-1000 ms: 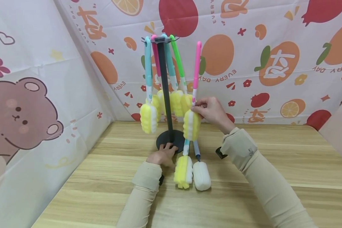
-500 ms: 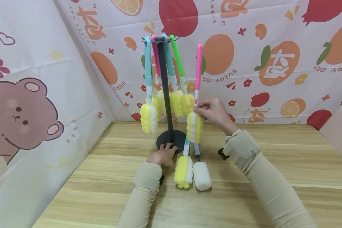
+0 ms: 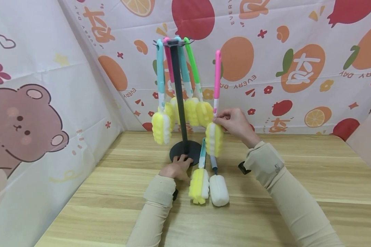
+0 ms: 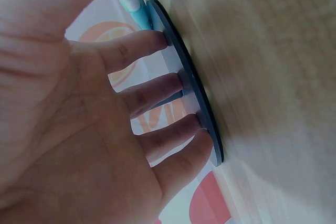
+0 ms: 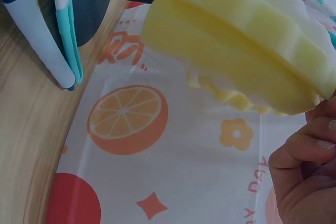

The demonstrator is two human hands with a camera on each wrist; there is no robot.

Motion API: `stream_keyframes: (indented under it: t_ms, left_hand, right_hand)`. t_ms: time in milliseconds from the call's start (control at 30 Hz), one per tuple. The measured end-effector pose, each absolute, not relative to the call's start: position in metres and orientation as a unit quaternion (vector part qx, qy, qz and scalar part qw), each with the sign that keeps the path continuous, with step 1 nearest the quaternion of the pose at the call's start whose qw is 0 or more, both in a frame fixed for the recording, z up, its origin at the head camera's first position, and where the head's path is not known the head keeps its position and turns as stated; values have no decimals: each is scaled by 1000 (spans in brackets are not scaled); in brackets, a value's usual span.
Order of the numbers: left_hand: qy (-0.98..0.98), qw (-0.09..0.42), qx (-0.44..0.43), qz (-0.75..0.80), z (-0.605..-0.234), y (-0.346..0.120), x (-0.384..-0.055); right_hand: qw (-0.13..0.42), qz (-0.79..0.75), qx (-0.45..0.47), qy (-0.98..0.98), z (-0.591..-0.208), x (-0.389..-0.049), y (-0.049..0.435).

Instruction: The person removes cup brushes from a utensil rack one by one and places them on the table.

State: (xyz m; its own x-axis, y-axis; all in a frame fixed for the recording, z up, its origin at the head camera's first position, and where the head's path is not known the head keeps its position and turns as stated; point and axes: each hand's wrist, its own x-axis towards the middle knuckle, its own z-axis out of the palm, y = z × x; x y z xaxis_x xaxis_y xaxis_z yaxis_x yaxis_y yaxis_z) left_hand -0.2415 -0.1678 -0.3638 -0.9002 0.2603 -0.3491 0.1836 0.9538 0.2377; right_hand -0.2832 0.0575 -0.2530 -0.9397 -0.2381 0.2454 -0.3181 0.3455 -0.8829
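My right hand (image 3: 235,124) pinches a pink-handled sponge brush (image 3: 217,77) at its white neck, just above the yellow and white sponge head. The brush is upright, handle up, in the air right of a black stand (image 3: 180,92). In the right wrist view its sponge (image 5: 236,40) fills the upper part, and the pinching fingertips are partly cut off at the edge. Fingers spread, my left hand (image 3: 177,168) rests on the stand's round base (image 3: 185,147); the left wrist view shows the fingertips (image 4: 157,39) on the base's rim.
Several sponge brushes with teal, pink and green handles hang from the stand's top hooks (image 3: 174,43). A teal-handled brush (image 3: 199,185) and a white sponge brush (image 3: 219,190) lie on the wooden table (image 3: 111,212) before the base. Printed cloth (image 3: 296,20) stands behind.
My right hand has moved slightly right and down with the pink-handled brush, away from the stand and its hanging brushes. My left hand stays on the base.
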Motion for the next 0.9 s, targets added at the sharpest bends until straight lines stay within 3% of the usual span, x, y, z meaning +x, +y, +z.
stream_keyframes:
  t_ms: [900]
  left_hand:
    - [970, 191, 114, 93, -363, -168, -240]
  right_hand:
    - [56, 518, 160, -838, -266, -282, 70]
